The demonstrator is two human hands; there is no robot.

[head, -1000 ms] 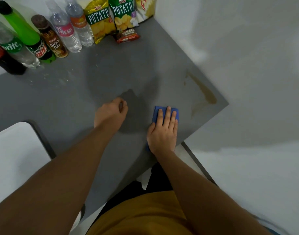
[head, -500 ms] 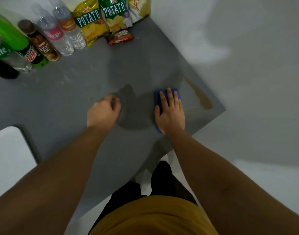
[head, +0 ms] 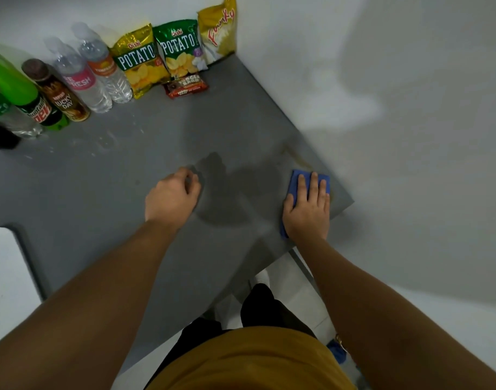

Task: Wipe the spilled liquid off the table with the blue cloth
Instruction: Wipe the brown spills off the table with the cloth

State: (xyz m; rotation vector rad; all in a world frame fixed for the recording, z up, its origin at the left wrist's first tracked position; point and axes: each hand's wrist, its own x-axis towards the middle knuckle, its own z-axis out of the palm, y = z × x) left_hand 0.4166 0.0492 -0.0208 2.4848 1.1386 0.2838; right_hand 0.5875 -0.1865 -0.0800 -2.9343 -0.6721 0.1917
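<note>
My right hand point(head: 307, 209) presses flat on the blue cloth point(head: 297, 178), fingers straight, near the right corner of the grey table point(head: 123, 192). The cloth lies over the lower end of the brownish spill; a thin streak of the spilled liquid point(head: 296, 156) still shows just beyond the cloth, along the table's right edge. My left hand point(head: 171, 198) rests on the table at the middle, fingers curled, holding nothing that I can see.
Several drink bottles point(head: 81, 77) and snack bags point(head: 157, 57) line the table's far edge by the wall, with a small red packet point(head: 186, 85) in front. A white chair seat point(head: 5, 274) is at the lower left. Faint wet marks point(head: 106, 142) lie near the bottles.
My right hand has slid the blue cloth away from me and to the right, onto the brown spill at the table's right edge. My left hand has stayed in place.
</note>
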